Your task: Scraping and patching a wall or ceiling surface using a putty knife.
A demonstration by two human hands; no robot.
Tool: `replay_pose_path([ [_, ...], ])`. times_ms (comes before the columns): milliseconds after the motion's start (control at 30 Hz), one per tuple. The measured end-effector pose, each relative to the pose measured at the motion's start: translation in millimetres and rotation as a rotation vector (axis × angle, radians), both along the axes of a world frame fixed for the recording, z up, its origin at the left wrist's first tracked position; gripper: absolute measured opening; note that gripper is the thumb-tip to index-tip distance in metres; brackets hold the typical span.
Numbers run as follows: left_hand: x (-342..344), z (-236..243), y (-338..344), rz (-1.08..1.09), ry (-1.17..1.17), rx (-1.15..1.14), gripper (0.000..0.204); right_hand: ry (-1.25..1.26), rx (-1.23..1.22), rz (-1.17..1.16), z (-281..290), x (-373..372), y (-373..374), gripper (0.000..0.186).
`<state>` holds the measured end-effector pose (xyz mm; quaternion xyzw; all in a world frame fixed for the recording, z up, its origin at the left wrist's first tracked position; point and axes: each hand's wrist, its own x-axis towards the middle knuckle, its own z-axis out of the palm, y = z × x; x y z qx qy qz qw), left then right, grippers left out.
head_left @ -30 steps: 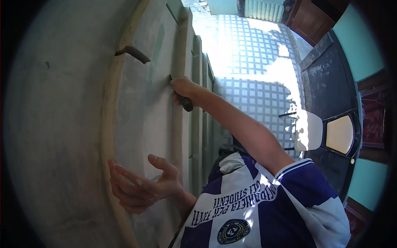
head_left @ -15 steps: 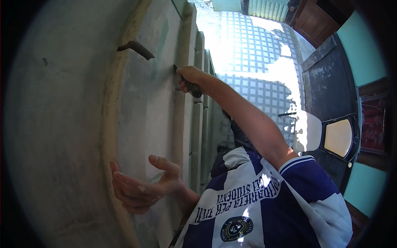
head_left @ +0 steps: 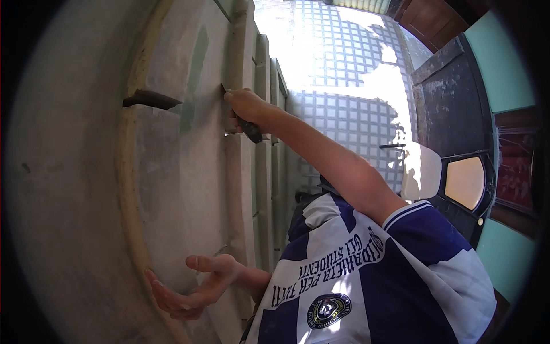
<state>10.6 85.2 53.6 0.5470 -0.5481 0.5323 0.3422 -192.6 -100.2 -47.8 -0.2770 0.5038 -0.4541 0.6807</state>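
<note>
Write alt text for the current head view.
A person's right-hand grip holds a dark-handled tool at a pale, ledged surface; the left-hand grip is open, close to that surface. To the right are a partly sunlit, grid-patterned floor and a chair.

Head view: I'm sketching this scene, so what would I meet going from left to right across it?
Small dark mark, left hand, right hand gripping a dark-handled tool, grid-patterned floor, chair, dark-red panel.
</note>
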Motion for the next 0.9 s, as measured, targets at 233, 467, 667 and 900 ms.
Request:
replay_pose_path([
  [233, 1.2, -18.7, -18.7, -0.276, 0.037, -0.241, 0.047, 0.064, -0.098, 0.1, 19.2, -7.1, 18.9, 0.054],
  [467, -18.2, -96.0, -26.9, -0.656, -0.034, 0.29, 0.024, 0.147, -0.116, 0.225, 22.4, -44.2, 6.7, 0.057],
  [667, -27.7, -109.7, -33.2, -0.608, 0.151, 0.338, 0.028, 0.133, -0.19, 0.202, 25.0, -67.4, -36.6, 0.055],
  [900, -44.4, -113.9, -55.6, -0.459, 0.182, 0.405, 0.028, 0.153, -0.221, -0.058, -6.7, -73.7, -86.4, 0.057],
])
